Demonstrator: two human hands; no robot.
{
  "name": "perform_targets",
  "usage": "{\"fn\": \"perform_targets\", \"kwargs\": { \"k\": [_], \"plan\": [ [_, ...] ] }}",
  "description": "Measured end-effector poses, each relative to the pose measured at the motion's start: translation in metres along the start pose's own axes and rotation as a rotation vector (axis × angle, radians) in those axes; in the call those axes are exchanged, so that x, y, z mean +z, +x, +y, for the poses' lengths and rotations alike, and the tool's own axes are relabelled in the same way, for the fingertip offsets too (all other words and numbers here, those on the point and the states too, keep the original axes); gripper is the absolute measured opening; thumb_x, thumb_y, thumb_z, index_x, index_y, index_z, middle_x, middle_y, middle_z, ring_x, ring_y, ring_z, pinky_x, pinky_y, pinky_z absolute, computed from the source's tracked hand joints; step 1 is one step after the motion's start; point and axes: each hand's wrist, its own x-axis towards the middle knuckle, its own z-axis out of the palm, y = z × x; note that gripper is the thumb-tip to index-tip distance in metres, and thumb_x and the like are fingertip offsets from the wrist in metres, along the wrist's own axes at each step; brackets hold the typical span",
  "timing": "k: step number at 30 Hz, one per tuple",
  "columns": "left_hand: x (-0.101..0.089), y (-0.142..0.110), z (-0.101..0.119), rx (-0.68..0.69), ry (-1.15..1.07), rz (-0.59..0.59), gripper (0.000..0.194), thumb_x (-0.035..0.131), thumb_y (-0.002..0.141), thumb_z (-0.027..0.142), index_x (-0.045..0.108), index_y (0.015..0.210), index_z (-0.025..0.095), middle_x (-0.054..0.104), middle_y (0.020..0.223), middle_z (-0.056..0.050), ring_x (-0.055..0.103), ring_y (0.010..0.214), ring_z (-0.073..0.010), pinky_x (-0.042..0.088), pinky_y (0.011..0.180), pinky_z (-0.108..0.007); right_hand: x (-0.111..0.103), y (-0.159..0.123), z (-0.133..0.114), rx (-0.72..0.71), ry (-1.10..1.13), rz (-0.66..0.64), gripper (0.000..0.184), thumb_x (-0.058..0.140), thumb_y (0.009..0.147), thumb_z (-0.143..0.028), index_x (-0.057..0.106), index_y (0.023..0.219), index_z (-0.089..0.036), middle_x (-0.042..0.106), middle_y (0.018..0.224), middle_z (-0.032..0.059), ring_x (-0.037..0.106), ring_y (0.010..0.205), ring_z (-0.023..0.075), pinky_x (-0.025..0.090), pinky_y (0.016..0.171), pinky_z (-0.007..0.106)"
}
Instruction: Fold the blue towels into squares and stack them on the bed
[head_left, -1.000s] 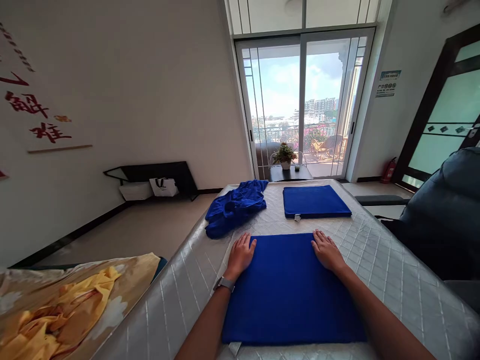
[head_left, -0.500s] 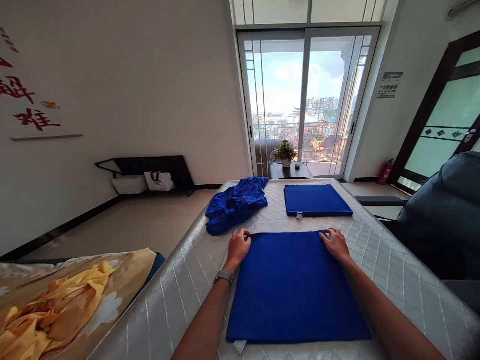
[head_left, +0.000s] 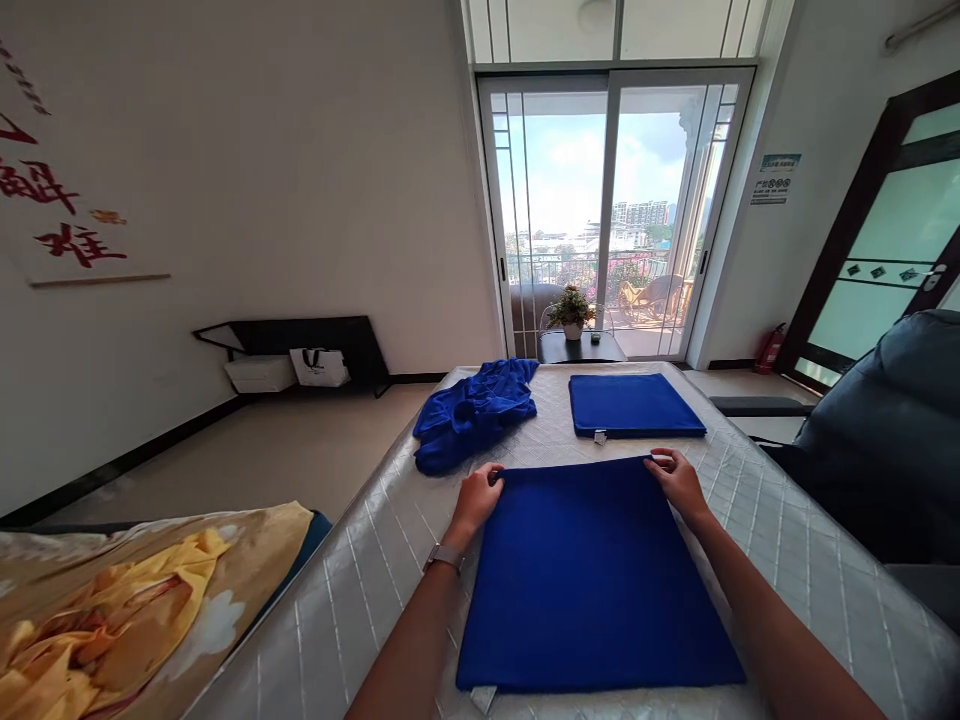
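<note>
A blue folded cloth [head_left: 596,590] lies spread in a near square in front of me, a white tag at its near left corner. My left hand [head_left: 480,495] pinches its far left corner. At the far right corner, my right hand [head_left: 676,480] grips the edge between thumb and fingers, and that corner is lifted slightly. Beyond it on the right rests a neat stack of folded blue cloth [head_left: 634,403] with a white tag. A crumpled blue cloth [head_left: 474,412] lies in a heap at the far left.
Everything blue lies on a silvery quilted mattress [head_left: 360,590]. To the left is a bed with a patterned cover [head_left: 277,530] and a yellow cloth [head_left: 150,590]. A black padded seat [head_left: 892,430] stands on the right. A small table with a potted plant [head_left: 572,315] is beyond the mattress.
My right hand has raised the far right corner of the folded cloth a little. My left hand stays at its corner. The view has tilted slightly upward.
</note>
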Motion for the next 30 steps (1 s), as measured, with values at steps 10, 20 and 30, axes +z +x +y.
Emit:
{"fn": "perform_targets", "kwargs": {
  "k": [10,20,30],
  "plan": [
    [-0.054,-0.005,0.033,0.010,-0.283,0.031,0.040,0.082,0.064,0.044,0.078,0.096,0.020,0.080,0.094,-0.007,0.074,0.093,-0.0261,0.059,0.086,-0.037,-0.046,-0.019,-0.071,-0.139,0.221,-0.024,0.065,0.077,0.071,-0.066,0.065,0.116,-0.021,0.072,0.087,0.0038,0.067,0.088,0.0218,0.051,0.083,0.037],
    [-0.139,-0.077,0.102,0.131,-0.499,0.091,0.041,0.087,0.066,0.048,0.079,0.099,0.024,0.077,0.095,-0.005,0.070,0.093,-0.0220,0.057,0.083,-0.032,-0.114,-0.079,-0.142,-0.227,0.323,0.071,0.050,0.085,0.069,-0.052,0.067,0.108,-0.027,0.070,0.091,-0.0004,0.064,0.083,0.0159,0.050,0.075,0.029],
    [-0.188,-0.159,0.172,0.261,-0.714,0.425,0.026,0.091,0.057,0.030,0.077,0.079,0.029,0.076,0.088,0.004,0.070,0.083,-0.0155,0.059,0.071,-0.022,-0.156,-0.166,-0.205,-0.422,0.466,0.370,0.020,0.082,0.076,-0.037,0.069,0.090,-0.032,0.070,0.107,0.0040,0.062,0.074,0.0169,0.049,0.054,0.030]
  ]
}}
